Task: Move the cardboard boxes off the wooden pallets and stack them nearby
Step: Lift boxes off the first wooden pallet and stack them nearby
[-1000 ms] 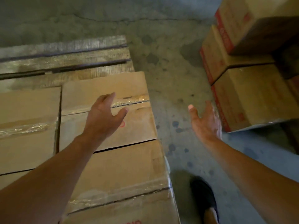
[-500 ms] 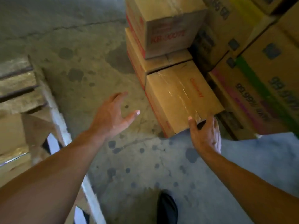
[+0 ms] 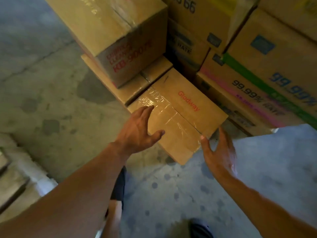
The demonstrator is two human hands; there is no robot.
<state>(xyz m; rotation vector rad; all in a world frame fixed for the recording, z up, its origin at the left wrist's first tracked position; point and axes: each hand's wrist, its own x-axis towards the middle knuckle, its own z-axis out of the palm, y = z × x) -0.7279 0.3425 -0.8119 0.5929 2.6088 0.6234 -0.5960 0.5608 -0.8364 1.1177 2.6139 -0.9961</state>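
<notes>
1. Head view: carton marked "Glodway" [image 3: 178, 117] sits at floor level on the concrete floor [image 3: 51, 100], just beside the stacked cartons [image 3: 130, 54] behind it.
2. Left hand [image 3: 139, 129]: fingers straight, palm lying on the carton's left top edge.
3. Right hand [image 3: 217, 150]: fingers spread, thumb touching the near right corner, no grip.
4. Hands apart, one at each side.
5. Wooden pallet [image 3: 10, 177]: lower left, well apart from the carton.

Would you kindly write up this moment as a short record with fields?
left hand: open, laid on the Glodway box's taped top, at its left edge
right hand: open, thumb at that box's near right corner
Glodway box: low, clear tape across its top
KB box: behind it, on a lower box
printed cartons: stacked to the right
floor: spotted concrete
</notes>
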